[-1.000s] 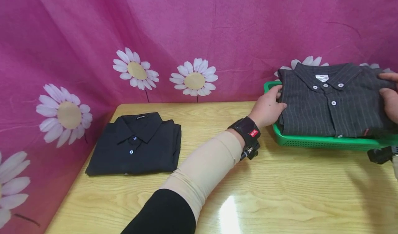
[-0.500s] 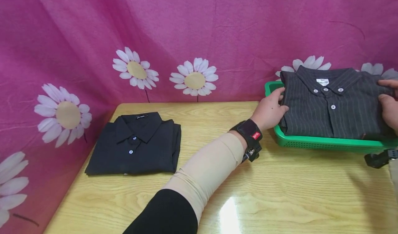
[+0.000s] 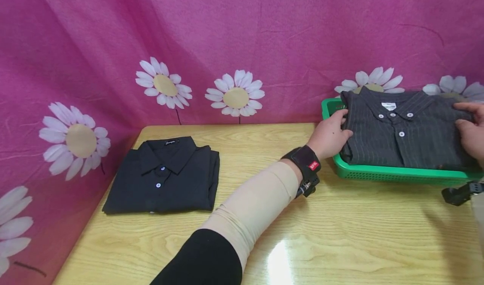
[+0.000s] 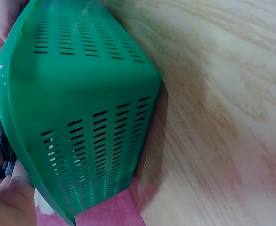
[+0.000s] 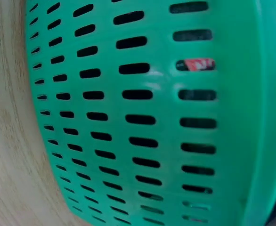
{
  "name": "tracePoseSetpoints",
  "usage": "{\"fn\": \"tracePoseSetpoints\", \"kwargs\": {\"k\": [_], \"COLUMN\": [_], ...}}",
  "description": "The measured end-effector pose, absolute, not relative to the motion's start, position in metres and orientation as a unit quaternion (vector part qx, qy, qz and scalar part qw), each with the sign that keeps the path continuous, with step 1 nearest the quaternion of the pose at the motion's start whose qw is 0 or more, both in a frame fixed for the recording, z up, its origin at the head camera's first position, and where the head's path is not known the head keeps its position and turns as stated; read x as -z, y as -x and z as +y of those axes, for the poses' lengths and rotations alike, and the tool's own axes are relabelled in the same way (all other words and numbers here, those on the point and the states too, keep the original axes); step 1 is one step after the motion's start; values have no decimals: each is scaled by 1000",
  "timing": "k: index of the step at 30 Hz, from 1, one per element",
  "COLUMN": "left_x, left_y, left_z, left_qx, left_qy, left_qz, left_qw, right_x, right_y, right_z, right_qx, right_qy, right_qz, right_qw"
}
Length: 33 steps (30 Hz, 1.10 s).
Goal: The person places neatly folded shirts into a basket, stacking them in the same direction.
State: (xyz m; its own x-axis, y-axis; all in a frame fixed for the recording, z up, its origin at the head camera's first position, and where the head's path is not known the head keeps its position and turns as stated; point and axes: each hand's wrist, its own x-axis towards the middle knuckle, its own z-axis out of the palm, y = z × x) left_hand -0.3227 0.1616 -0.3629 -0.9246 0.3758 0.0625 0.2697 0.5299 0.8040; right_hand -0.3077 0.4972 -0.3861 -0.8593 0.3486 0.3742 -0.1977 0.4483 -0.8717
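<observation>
A folded dark grey pinstriped shirt (image 3: 393, 135) with white buttons sits in the green plastic basket (image 3: 404, 173), on the right in the head view. My left hand (image 3: 329, 135) pinches its left side between thumb and fingers, inside the basket's rim. On the other side, my right hand (image 3: 474, 127), partly cut off by the frame edge, grips the shirt's right side. In the left wrist view the left hand (image 4: 11, 200) holds dark cloth over the rim. Basket wall (image 5: 161, 117) fills the right wrist view, with dark cloth behind its slots.
A folded black shirt (image 3: 166, 192) with white buttons lies at the left on the wooden table (image 3: 340, 234). Behind the table hangs a pink curtain (image 3: 295, 37) printed with daisies, close to the back of the basket.
The striped shirt has sunk lower into the basket, its collar dropping, with both hands still on its sides. My left hand has shifted slightly right. The black shirt stays put.
</observation>
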Motion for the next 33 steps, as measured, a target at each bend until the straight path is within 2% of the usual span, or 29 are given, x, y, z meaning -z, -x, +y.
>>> {"fn": "tracePoseSetpoints", "kwargs": {"k": [3, 11, 22, 33], "left_x": [362, 360, 363, 368], "left_y": [324, 327, 323, 314], "left_z": [163, 168, 173, 171], "left_qx": [-425, -344, -282, -260], "left_qy": [-185, -189, -205, -225], "left_qz": [884, 918, 936, 939], "left_qw": [57, 62, 55, 28], "right_x": [387, 391, 397, 389], "right_y": [308, 308, 312, 307], "right_z": [494, 491, 493, 487], "right_qx": [-474, -394, -272, -253], "right_qy": [65, 56, 119, 144], "right_qz": [-843, -882, -939, -946], "right_qw": [245, 252, 176, 142]}}
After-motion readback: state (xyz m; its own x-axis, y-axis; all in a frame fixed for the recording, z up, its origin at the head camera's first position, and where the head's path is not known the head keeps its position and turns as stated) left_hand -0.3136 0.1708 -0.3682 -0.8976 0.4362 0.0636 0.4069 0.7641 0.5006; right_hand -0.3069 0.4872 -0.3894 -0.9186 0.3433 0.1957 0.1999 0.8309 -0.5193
